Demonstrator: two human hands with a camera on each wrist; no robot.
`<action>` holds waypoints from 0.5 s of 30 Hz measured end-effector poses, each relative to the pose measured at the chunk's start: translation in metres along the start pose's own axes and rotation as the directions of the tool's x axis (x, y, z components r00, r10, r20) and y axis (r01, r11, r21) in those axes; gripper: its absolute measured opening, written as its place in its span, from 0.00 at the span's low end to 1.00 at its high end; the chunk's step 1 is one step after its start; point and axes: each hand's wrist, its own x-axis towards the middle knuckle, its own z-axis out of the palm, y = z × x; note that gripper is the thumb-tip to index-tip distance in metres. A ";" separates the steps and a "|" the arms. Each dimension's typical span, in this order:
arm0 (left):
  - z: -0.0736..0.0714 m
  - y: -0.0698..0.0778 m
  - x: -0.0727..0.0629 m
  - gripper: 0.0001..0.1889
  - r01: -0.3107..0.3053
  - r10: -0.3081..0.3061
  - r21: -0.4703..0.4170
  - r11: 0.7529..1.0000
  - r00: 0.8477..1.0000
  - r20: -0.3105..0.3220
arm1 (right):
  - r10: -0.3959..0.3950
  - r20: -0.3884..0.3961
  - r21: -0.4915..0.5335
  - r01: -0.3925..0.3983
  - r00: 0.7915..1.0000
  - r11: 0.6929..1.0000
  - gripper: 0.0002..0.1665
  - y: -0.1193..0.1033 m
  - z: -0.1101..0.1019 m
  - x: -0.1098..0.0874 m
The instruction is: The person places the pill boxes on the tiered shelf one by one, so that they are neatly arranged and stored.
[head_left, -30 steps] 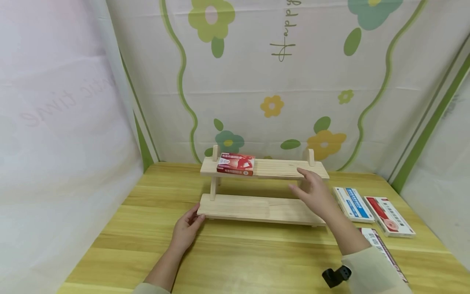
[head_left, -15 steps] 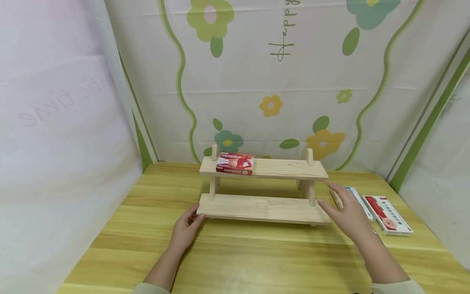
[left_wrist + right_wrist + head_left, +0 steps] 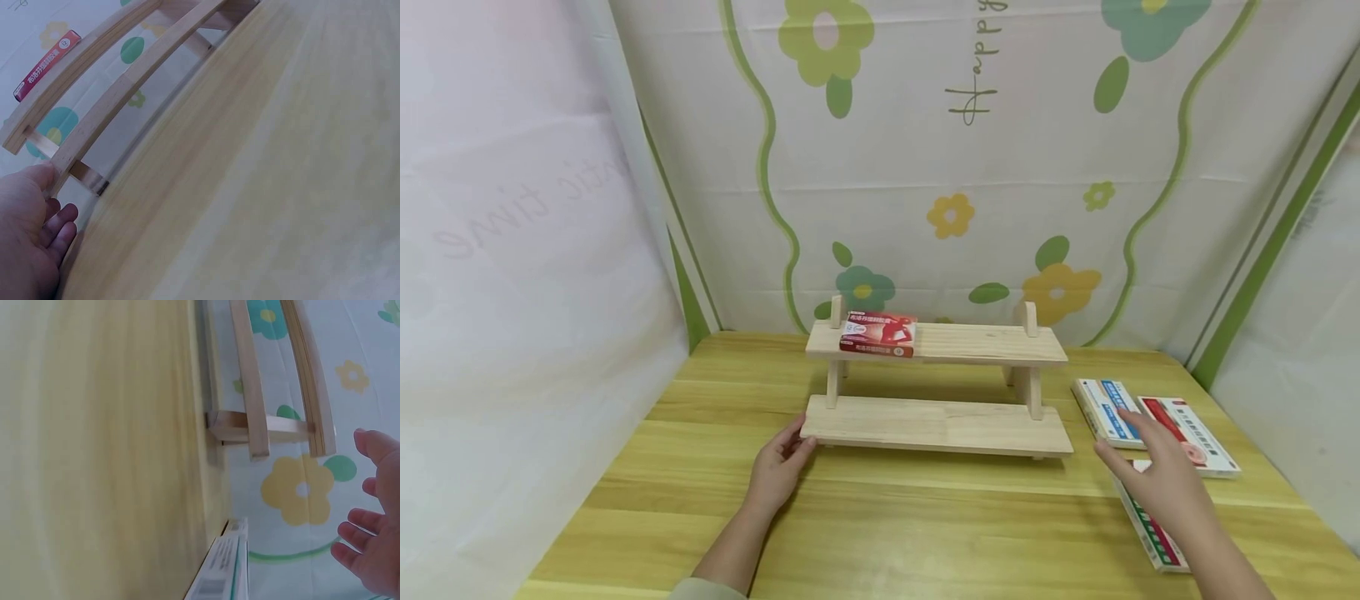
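A two-tier wooden shelf (image 3: 880, 423) stands on the table in the head view. My left hand (image 3: 777, 471) holds the left end of its lower board; in the left wrist view the thumb (image 3: 39, 175) lies against the board's end and the other fingers curl below. A red medicine box (image 3: 877, 334) lies at the left of the upper board. My right hand (image 3: 1165, 479), fingers spread and holding nothing, hovers over the boxes at the right. Nearest to it are a blue-and-white medicine box (image 3: 1101, 408), a red-and-white medicine box (image 3: 1213, 446) and a partly hidden green-and-purple-edged box (image 3: 1150, 533).
The wooden table (image 3: 925, 525) extends in front of the shelf. A flower-printed cloth (image 3: 880, 167) hangs behind it, and pale cloth walls (image 3: 535, 333) close in both sides. Upright end pieces (image 3: 1027, 319) rise at both ends of the upper board.
My right hand has moved right and toward me, from in front of the shelf's right end to above the boxes. My left hand stays at the shelf's left end.
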 end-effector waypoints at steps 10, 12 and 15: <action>0.000 0.004 -0.001 0.28 -0.001 0.001 -0.001 1.000 1.000 0.011 | 0.095 0.029 -0.025 -0.095 0.995 0.995 0.47 0.034 -0.001 -0.022; 0.000 0.004 -0.001 0.27 0.000 0.000 0.006 1.000 1.000 0.010 | 0.086 0.020 -0.013 -0.086 0.996 0.996 0.47 0.040 0.000 -0.026; 0.000 0.002 0.000 0.27 0.005 -0.005 0.014 1.000 1.000 0.008 | 0.092 0.024 -0.035 -0.091 0.995 0.995 0.47 0.048 0.000 -0.032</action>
